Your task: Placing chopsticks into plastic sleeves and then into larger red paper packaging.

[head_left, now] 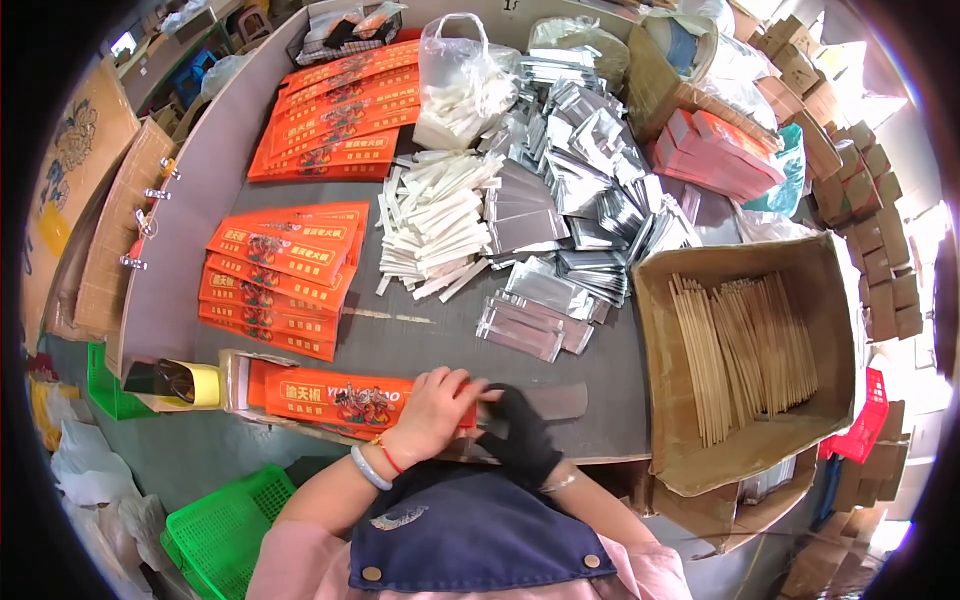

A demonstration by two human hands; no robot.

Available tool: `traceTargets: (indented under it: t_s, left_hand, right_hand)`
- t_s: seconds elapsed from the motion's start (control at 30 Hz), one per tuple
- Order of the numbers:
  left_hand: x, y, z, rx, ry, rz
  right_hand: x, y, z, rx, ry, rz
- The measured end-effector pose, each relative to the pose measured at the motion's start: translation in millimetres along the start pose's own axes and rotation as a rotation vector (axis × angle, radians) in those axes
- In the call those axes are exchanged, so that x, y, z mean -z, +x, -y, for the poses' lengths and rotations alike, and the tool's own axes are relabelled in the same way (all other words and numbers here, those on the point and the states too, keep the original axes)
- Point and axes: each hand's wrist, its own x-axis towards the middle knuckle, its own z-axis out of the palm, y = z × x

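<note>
At the table's near edge lies a long red printed paper sleeve (340, 400), on top of others like it. My left hand (435, 405), bare, with a bangle and a red cord at the wrist, grips the sleeve's right end, fingers curled over it. My right hand (518, 435), in a black fingerless glove, is close against that end; motion smears its fingers, so I cannot see what they hold. A flat dark grey strip (555, 400) lies on the table just right of my hands. The sleeve's opening is hidden by my left hand.
Red sleeves (280, 275) lie fanned at the left. Mid-table are a heap of white paper-wrapped sticks (440, 220) and silvery sachets (590, 150). A cardboard box (745, 450) of wooden chopsticks (750, 345) stands at the right. A green basket (230, 515) sits below left.
</note>
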Motion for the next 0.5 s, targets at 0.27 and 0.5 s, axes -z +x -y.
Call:
traceTargets:
  t_s: [0.27,0.5]
  left_hand:
    - [95,44,21,-0.253,0.051,0.355]
    - [38,-21,37,0.338,0.186,-0.151]
  right_hand:
    - [76,-5,11,0.116,-0.745,-0.013]
    - [80,-17,13,0.032,-0.829,-0.153]
